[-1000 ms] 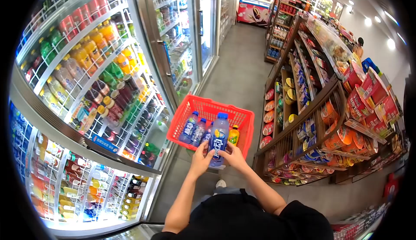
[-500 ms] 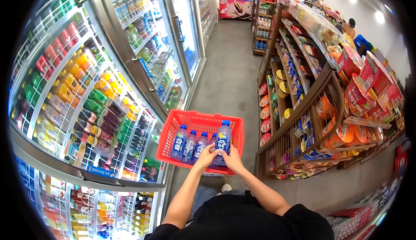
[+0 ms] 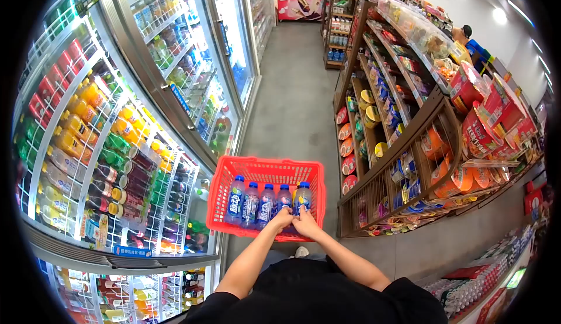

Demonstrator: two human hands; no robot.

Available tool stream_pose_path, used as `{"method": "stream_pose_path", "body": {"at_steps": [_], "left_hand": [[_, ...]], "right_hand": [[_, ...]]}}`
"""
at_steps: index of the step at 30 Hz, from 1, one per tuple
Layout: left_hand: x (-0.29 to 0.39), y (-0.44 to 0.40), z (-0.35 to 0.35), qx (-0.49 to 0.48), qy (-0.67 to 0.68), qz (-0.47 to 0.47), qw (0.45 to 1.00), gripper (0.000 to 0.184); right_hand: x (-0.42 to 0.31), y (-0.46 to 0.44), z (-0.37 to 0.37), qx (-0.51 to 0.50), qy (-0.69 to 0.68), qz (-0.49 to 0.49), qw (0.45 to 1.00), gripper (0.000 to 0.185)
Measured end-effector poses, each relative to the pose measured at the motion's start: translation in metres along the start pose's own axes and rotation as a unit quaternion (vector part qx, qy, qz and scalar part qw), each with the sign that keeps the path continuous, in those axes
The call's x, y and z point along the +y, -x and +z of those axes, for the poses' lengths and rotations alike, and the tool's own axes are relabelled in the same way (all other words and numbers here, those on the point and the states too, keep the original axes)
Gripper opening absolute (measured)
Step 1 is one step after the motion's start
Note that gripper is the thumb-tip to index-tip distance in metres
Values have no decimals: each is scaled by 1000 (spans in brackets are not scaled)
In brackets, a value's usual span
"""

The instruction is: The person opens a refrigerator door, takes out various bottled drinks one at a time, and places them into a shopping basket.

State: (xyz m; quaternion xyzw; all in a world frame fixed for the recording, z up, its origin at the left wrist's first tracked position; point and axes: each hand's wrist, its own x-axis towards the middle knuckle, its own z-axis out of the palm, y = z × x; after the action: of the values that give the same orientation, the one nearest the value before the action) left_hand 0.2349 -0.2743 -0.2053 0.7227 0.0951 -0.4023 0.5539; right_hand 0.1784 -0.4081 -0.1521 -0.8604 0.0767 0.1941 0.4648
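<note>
A red plastic basket (image 3: 263, 163) stands in front of me, with several blue-capped bottles lined up inside, among them one at its left end (image 3: 235, 202). The rightmost blue-capped bottle (image 3: 302, 196) leans at the basket's right side. My right hand (image 3: 305, 223) is at the lower part of that bottle, its fingers bent against it. Just left of it, my left hand (image 3: 283, 220) has its fingers drawn together over the basket's near side, close to the neighbouring bottle. What its fingertips hold, if anything, is hidden.
Glass-door drink coolers (image 3: 169, 96) line the left side, packed with bottles. On the right stands a brown snack shelf (image 3: 403, 142) with instant-noodle cups (image 3: 482, 131). A grey floor aisle (image 3: 280, 84) runs ahead to a red chest freezer (image 3: 299, 5). A person (image 3: 461, 34) is behind the shelf.
The rightmost bottle, held above the basket earlier, has gone down into it at the right end of the row. Both hands have moved down with it. The view has shifted, with the coolers further left.
</note>
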Motion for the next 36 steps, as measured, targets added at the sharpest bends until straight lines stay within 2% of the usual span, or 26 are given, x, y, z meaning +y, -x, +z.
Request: {"method": "stream_pose_path", "body": {"at_steps": [3,5,6,7,10,12,13,15,16,21,25,29,34,36], "left_hand": [[11,12,-5,-2,-36,-1,999,62],[19,21,-9,-6,-95,37,995,59],[15,21,-11,44,-154,100,982,58],[10,21,-12,59,-157,95,981,57],[12,31,-19,101,-102,135,980,47],[19,43,-25,171,2,209,963,37],[22,46,-30,195,16,235,952,29],[36,75,-31,218,125,282,926,25],[48,96,-29,230,171,287,914,23],[30,157,-39,335,209,299,869,22],[11,213,-69,440,255,332,795,22],[0,284,-111,540,279,349,714,22],[-52,362,-152,661,292,348,597,21],[-79,394,-164,721,296,344,524,20]], "right_hand": [[-11,2,-9,31,28,-7,999,80],[-7,5,-9,43,28,-21,998,78],[-10,8,-11,50,5,-55,997,78],[-13,13,-13,47,5,-54,997,78],[-21,19,-23,65,20,-108,992,71],[-18,17,-26,72,-37,-153,985,54],[-31,22,-33,64,-35,-157,985,54],[-55,33,-47,-2,-185,-164,969,41],[-59,32,-45,-6,-200,-177,964,36],[-93,26,-25,-97,-276,-243,925,31],[-139,32,13,-179,-336,-267,885,30],[-205,53,56,-259,-339,-296,855,29],[-268,68,133,-375,-335,-310,807,30],[-289,82,161,-434,-349,-291,778,31]]}}
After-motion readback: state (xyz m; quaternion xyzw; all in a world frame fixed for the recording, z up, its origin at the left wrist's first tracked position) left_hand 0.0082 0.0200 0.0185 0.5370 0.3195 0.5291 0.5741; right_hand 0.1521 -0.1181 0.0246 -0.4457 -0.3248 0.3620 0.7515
